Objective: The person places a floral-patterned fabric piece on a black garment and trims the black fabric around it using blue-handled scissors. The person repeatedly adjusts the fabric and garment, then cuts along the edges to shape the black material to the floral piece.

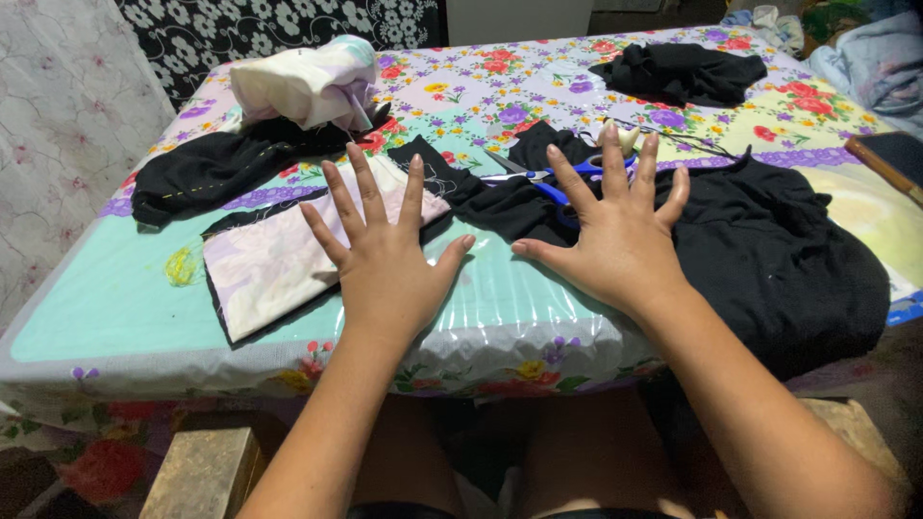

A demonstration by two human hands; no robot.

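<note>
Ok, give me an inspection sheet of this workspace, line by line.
Surface: table under a floral plastic-covered cloth.
Job's things: pale pink cloth panel backed with black fabric under the left hand; large black fabric piece under the right hand; blue-handled scissors just beyond the right fingertips.
Clutter: black garment with yellow stitching, rolled white cloth bundle, crumpled black cloth, yellow thread tuft.
Hands: left hand and right hand both open, fingers spread, palms down, holding nothing.
Cables: nothing seen.
Surroundings: black-and-white flowered fabric behind, lace curtain at left, piled cloths at right.
</note>
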